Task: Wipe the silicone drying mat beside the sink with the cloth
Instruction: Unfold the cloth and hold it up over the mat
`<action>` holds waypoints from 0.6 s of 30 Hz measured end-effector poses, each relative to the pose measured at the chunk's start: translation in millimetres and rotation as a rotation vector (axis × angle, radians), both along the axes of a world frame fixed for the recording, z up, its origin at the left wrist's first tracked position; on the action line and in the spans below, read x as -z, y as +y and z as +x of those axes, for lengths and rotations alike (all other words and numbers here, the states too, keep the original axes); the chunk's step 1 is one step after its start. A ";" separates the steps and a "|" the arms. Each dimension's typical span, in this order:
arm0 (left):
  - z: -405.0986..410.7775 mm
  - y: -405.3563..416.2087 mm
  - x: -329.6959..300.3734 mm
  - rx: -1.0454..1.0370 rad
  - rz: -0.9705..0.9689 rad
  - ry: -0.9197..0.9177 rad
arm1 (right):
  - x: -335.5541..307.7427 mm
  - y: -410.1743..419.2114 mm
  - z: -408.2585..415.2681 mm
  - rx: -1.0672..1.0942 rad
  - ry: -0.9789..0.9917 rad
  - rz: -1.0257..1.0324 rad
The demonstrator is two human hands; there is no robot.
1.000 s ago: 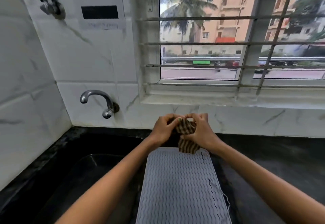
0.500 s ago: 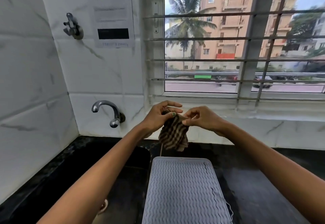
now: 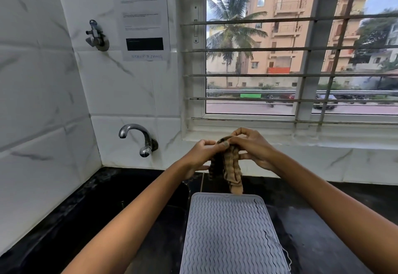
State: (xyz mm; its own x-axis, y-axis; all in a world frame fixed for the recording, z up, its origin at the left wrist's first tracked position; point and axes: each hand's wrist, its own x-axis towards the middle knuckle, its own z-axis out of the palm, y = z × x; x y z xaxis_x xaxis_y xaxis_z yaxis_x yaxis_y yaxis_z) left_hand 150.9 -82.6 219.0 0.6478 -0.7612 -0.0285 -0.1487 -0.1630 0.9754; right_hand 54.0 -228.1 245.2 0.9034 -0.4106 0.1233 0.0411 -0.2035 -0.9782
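In the head view, a brown-and-tan striped cloth (image 3: 228,166) is held bunched up in the air at the far end of a pale grey rectangular silicone drying mat with a wavy ribbed surface (image 3: 230,237). The top of the cloth is pinched by the left hand (image 3: 201,155), thumb and fingers curled round the gathered fabric, while the right hand (image 3: 253,150) is closed on the same bundle from the right, its fingers curled over and under it. The cloth's lower tip hangs just above the mat's far edge; contact cannot be confirmed. The mat lies flat on the black stone counter (image 3: 323,220), just right of the dark sink basin (image 3: 133,209) (a chrome wall tap (image 3: 140,139) stands over the basin's far left). Wiping appears not to have begun: the cloth seems to be being gathered or wrung into shape, and no damp streaks can be made out on the mat. The whole surface is judged left to wipe.
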 end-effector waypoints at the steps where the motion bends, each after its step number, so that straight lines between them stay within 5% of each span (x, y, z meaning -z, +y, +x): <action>1: 1.1 -0.4 2.5 0.006 0.008 -0.036 | -0.7 0.2 -0.3 0.000 0.001 -0.006; 13: 19.7 18.0 8.7 0.073 0.112 -0.247 | -14.2 -28.7 -20.9 0.057 0.076 0.018; 18: 9.3 9.6 1.4 0.062 -0.036 -0.194 | -12.2 -37.5 -32.5 -0.086 0.471 -0.535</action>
State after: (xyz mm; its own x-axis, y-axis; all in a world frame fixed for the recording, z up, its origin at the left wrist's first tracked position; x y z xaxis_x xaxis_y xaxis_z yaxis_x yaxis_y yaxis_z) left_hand 160.2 -73.0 217.5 0.5904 -0.7981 0.1204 -0.3430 -0.1130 0.9325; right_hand 21.5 -265.6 257.4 0.9367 -0.3280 -0.1228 -0.3233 -0.6750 -0.6632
